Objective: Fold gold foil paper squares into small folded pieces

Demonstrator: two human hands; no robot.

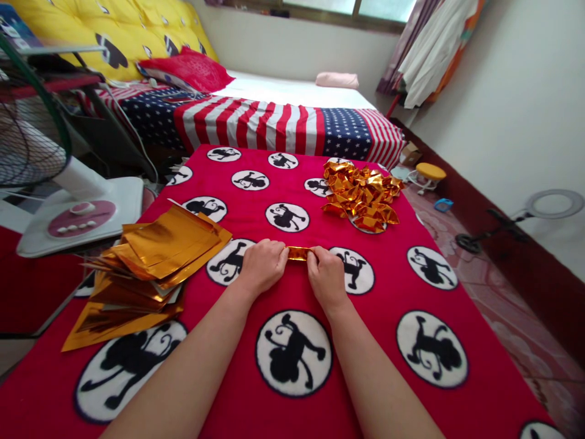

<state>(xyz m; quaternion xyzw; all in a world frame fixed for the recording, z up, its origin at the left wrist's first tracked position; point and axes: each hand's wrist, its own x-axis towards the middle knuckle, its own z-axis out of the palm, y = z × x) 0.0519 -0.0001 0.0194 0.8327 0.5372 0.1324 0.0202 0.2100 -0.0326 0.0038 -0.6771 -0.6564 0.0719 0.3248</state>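
A narrow folded strip of gold foil paper (298,253) is stretched level between my two hands, just over the red cloth. My left hand (264,266) pinches its left end, fingers curled in. Its right end is gripped by my right hand (327,277), the thumb along the near edge. To the left lies an uneven stack of flat gold foil sheets (171,241). Beyond my right hand, at the far right of the cloth, sits a heap of folded gold foil pieces (361,192). The fingertips hide both ends of the strip.
A red cloth with monkey prints (379,378) covers the table. On the left stands a white fan (82,210). Behind the table is a bed (274,125) with a flag-pattern cover. A yellow stool (431,171) and a ring-topped stand (525,214) are on the right-hand floor.
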